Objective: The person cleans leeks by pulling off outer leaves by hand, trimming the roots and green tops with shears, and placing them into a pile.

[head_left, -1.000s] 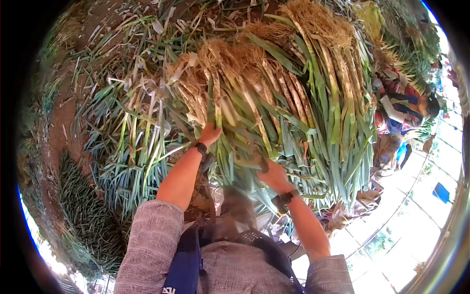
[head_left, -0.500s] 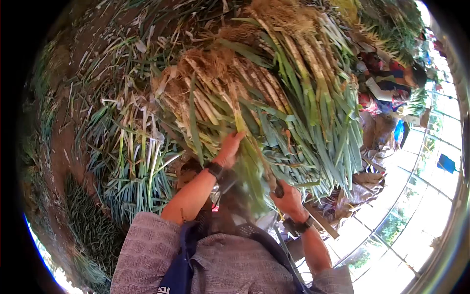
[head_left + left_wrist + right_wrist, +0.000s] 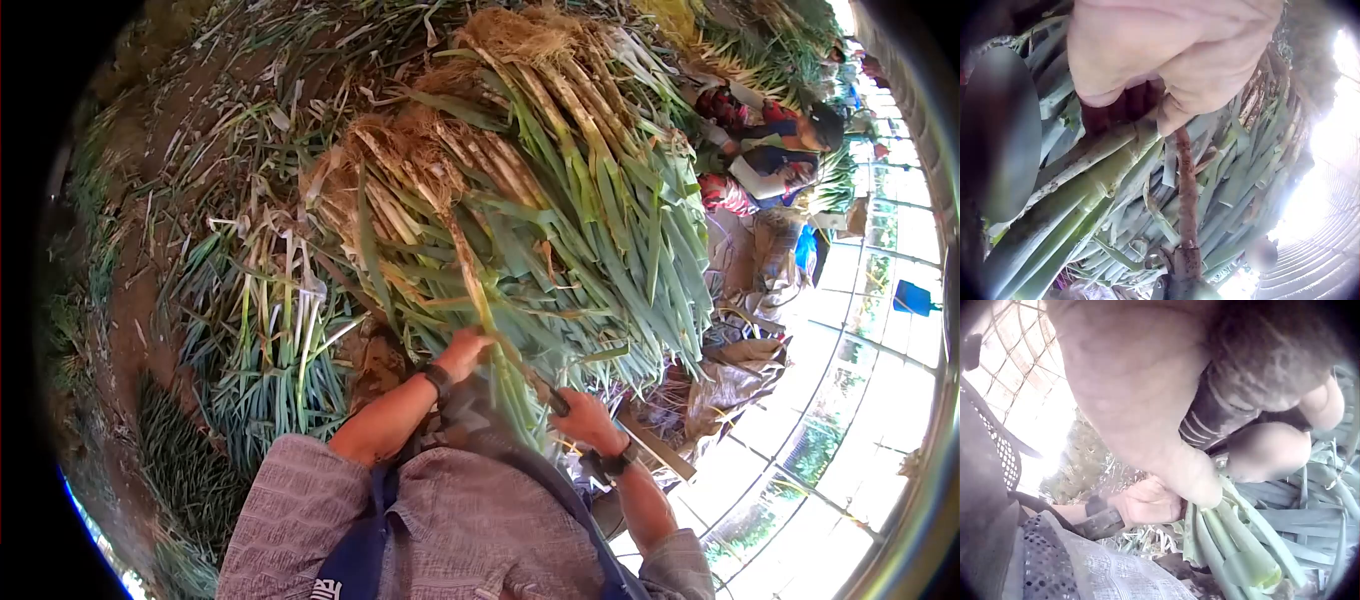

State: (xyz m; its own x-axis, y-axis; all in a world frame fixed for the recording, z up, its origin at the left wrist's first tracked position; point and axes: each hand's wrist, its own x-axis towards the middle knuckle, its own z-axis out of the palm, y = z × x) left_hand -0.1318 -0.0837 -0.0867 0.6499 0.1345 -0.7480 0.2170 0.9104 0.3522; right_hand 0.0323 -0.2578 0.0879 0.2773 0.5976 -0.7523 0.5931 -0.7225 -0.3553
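Note:
In the head view my left hand [image 3: 462, 355] grips a leek [image 3: 468, 275] where its pale stem turns green; its roots point up and away, its leaves hang toward my body. The left wrist view shows the thumb and fingers of this hand [image 3: 1172, 56] curled round the leek [image 3: 1110, 172], a narrow rusty blade [image 3: 1187, 194] beside it. My right hand [image 3: 590, 420] holds a tool by its dark handle [image 3: 560, 402], the blade slanting toward the leaves. A ridged grip [image 3: 1200, 425] shows inside the right hand [image 3: 1141, 394], close to the leek's leaves [image 3: 1235, 540].
A large pile of leeks [image 3: 600, 220] with roots [image 3: 520, 40] lies ahead. Trimmed leeks [image 3: 290, 310] lie at the left, among scattered scraps. A person [image 3: 770, 150] crouches at the right, near a brown plastic sheet [image 3: 735, 375] and a blue object [image 3: 912, 298].
My left hand has shifted from the pile to the right and toward my body, drawing the leek along. My right hand has moved back from the leaves. The view has shifted too.

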